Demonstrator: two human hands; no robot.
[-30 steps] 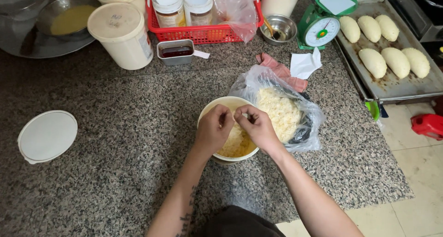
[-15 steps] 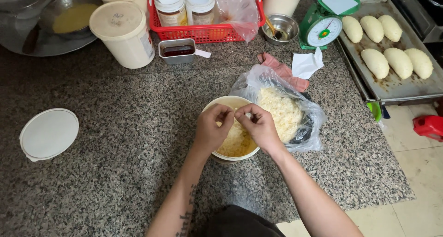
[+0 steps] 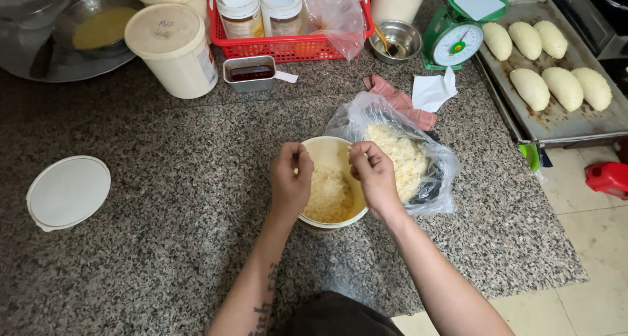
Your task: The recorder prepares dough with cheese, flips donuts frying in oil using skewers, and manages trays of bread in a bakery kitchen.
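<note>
A cream round tub (image 3: pixel 330 151) stands on the granite counter, holding pale yellow shredded stuff (image 3: pixel 327 193). My left hand (image 3: pixel 291 179) hovers over its left rim with fingers curled in. My right hand (image 3: pixel 374 174) is over the right rim, fingers pinched together; whether it holds a pinch of shreds I cannot tell. Just right of the tub lies an open clear plastic bag (image 3: pixel 428 156) with more of the same shreds (image 3: pixel 400 156).
A white lid (image 3: pixel 67 192) lies at the left. Behind are a lidded cream bucket (image 3: pixel 171 48), a red basket with jars (image 3: pixel 288 47), a small steel tin (image 3: pixel 249 72), a green scale (image 3: pixel 458 32), a pink cloth (image 3: pixel 399 104) and a baking tray (image 3: pixel 556 123) of dough pieces.
My two hands have drawn apart to the tub's opposite rims, uncovering the shreds inside. The view has shifted slightly.
</note>
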